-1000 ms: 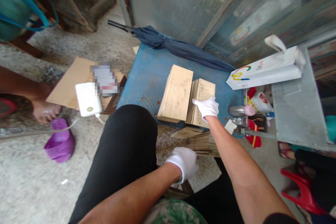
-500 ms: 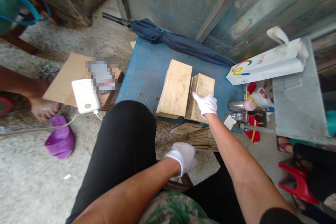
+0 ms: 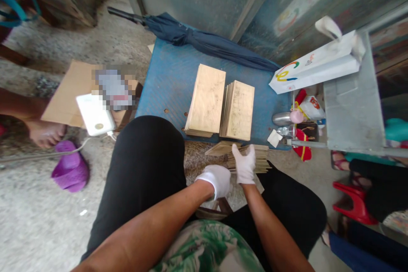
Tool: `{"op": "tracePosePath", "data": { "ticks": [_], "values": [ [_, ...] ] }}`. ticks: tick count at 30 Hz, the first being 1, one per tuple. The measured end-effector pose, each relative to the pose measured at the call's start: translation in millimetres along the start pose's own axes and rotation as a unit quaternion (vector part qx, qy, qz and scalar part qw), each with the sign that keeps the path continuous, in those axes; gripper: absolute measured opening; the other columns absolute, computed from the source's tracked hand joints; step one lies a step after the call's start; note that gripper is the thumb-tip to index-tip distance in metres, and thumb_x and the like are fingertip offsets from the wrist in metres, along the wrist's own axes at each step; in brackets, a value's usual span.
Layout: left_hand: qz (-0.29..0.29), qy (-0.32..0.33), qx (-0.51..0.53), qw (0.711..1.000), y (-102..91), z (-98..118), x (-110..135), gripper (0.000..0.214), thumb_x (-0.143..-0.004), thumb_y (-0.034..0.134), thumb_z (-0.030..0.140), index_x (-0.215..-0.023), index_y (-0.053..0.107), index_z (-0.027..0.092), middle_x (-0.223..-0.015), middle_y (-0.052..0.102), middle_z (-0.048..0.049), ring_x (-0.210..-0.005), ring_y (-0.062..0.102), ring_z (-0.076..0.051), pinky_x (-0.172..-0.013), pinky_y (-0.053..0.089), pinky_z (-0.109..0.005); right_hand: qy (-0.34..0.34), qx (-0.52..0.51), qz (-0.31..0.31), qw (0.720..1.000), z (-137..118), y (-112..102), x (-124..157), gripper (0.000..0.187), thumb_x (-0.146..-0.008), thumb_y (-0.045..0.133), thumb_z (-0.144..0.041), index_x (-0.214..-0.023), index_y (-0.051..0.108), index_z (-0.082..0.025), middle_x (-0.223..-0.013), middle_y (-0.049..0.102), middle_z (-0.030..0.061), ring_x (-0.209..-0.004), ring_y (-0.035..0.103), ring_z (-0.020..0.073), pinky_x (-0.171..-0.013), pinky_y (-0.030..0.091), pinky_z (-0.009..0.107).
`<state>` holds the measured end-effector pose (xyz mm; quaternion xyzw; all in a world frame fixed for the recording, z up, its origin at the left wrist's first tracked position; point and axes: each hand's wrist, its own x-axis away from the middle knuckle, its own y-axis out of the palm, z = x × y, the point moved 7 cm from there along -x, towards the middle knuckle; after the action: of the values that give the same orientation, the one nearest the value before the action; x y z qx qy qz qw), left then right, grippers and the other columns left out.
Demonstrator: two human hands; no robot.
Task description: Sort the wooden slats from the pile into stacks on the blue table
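Observation:
Two stacks of thin wooden sheets lie side by side on a blue table [image 3: 168, 80]: a taller left stack [image 3: 206, 98] and a right stack [image 3: 239, 108]. Below the table's near edge, a lower pile of wooden sheets [image 3: 259, 161] rests between my knees. My right hand [image 3: 244, 164], in a white glove, hovers over that lower pile with fingers spread and holds nothing. My left hand [image 3: 216, 179], also gloved, is curled beside my left thigh; whether it holds anything is hidden.
A folded dark umbrella [image 3: 204, 42] lies along the table's far edge. A white paper bag [image 3: 315, 66] lies at the right, with small bottles and packets [image 3: 296, 121] below it. A cardboard box [image 3: 68, 93] with a white charger [image 3: 94, 114], a purple slipper [image 3: 68, 170] and another person's foot [image 3: 43, 131] are on the left.
My right hand has left the right stack on the table and dropped back toward me, over the lower pile. My left hand stayed put. The view has tilted down slightly.

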<state>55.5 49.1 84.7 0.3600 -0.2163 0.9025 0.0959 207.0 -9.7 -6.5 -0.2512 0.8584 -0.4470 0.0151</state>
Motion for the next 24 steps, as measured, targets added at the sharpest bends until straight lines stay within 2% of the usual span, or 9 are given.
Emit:
{"op": "tracePosePath", "data": {
  "ticks": [3,5,7,10,14,20,24],
  "values": [
    [-0.001,0.004,-0.011,1.000,5.1,-2,-6,0.039,-0.098,0.055,0.031,-0.121,0.075,0.007,-0.125,0.073,-0.0233,-0.121,0.069,-0.039,-0.103,0.056,-0.049,0.009,0.099,-0.044,0.994,4,17,17,0.121,-0.067,0.080,-0.064,-0.158,0.032,-0.001,-0.155,0.043,0.0326,-0.146,0.041,0.0452,-0.120,0.036,0.057],
    [0.001,-0.001,-0.018,1.000,9.8,-5,-12,0.039,-0.096,0.057,0.031,-0.120,0.075,0.006,-0.122,0.074,-0.0242,-0.119,0.070,-0.040,-0.102,0.057,-0.049,-0.011,0.160,-0.070,0.985,-4,29,18,0.127,-0.069,0.081,-0.062,-0.161,0.023,0.003,-0.158,0.036,0.0362,-0.147,0.038,0.0476,-0.119,0.036,0.057],
    [0.005,-0.004,-0.025,1.000,15.0,-9,-18,0.039,-0.095,0.059,0.032,-0.120,0.075,0.007,-0.122,0.074,-0.0241,-0.118,0.071,-0.040,-0.101,0.057,-0.049,-0.026,0.183,-0.071,0.980,-14,38,14,0.131,-0.069,0.081,-0.064,-0.161,0.019,0.005,-0.156,0.035,0.0381,-0.146,0.039,0.0488,-0.116,0.039,0.056],
    [0.010,-0.001,-0.034,0.999,22.5,-12,-27,0.036,-0.094,0.060,0.033,-0.116,0.077,0.011,-0.123,0.075,-0.0228,-0.117,0.071,-0.040,-0.099,0.058,-0.051,-0.024,0.191,-0.057,0.980,-23,46,6,0.134,-0.064,0.084,-0.066,-0.159,0.022,0.007,-0.149,0.041,0.0376,-0.141,0.044,0.0493,-0.114,0.042,0.055],
    [0.013,0.007,-0.037,0.999,26.9,-13,-30,0.034,-0.093,0.058,0.030,-0.112,0.078,0.010,-0.120,0.075,-0.0240,-0.113,0.072,-0.041,-0.097,0.058,-0.053,-0.003,0.182,-0.031,0.983,-23,53,4,0.129,-0.062,0.086,-0.063,-0.157,0.027,0.003,-0.144,0.042,0.0347,-0.136,0.047,0.0486,-0.112,0.043,0.055],
    [0.019,0.009,-0.025,0.999,21.8,-13,-25,0.033,-0.093,0.056,0.028,-0.108,0.079,0.009,-0.117,0.075,-0.0247,-0.110,0.073,-0.041,-0.094,0.059,-0.051,-0.028,0.163,-0.004,0.986,-20,56,6,0.114,-0.065,0.085,-0.056,-0.150,0.037,0.003,-0.145,0.042,0.0340,-0.139,0.042,0.0467,-0.115,0.040,0.052],
    [0.015,0.004,-0.017,1.000,19.6,-13,-24,0.035,-0.092,0.058,0.029,-0.110,0.078,0.008,-0.116,0.076,-0.0248,-0.109,0.073,-0.041,-0.093,0.059,-0.051,-0.027,0.154,0.001,0.988,-19,55,7,0.113,-0.066,0.085,-0.054,-0.152,0.037,0.002,-0.147,0.041,0.0337,-0.142,0.039,0.0457,-0.118,0.036,0.052]
  ]
}}
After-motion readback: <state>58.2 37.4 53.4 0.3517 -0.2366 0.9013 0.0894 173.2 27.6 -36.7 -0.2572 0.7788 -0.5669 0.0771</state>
